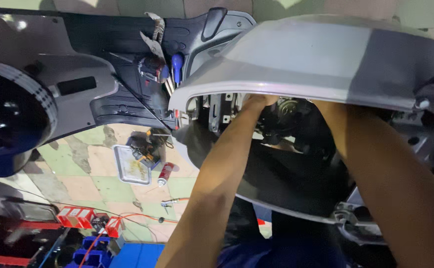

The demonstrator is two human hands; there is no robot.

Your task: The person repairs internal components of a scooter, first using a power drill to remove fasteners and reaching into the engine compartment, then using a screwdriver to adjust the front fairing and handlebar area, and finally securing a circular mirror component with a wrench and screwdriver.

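Silver scooter body panel (pixel 316 59), curved and glossy, arched across the upper right of the view, above a dark cavity of frame parts and wiring. Left hand (pixel 259 100) pushed up under the panel's lower edge, knuckles just at the rim, fingers hidden inside; grip not readable, nor anything held. Right hand out of sight altogether, only the forearm (pixel 376 164) seen running up beneath the same panel, so no telling how it was closed. Black footboard (pixel 127 99) of the scooter stretched off to the left of the panel, with a blue-handled screwdriver (pixel 177 64) and other tools resting in its recess, near the panel's left end. Round dark headlight housing (pixel 8 124) at the far left edge. Down on the tiled floor (pixel 78 183): a metal tray (pixel 130 166) of small parts, a red spray can (pixel 165 173) lying just beside the tray's right edge, red boxes (pixel 75 217) and blue bins (pixel 90 253) near the bottom left corner, an orange cable (pixel 142 217) trailing between them.
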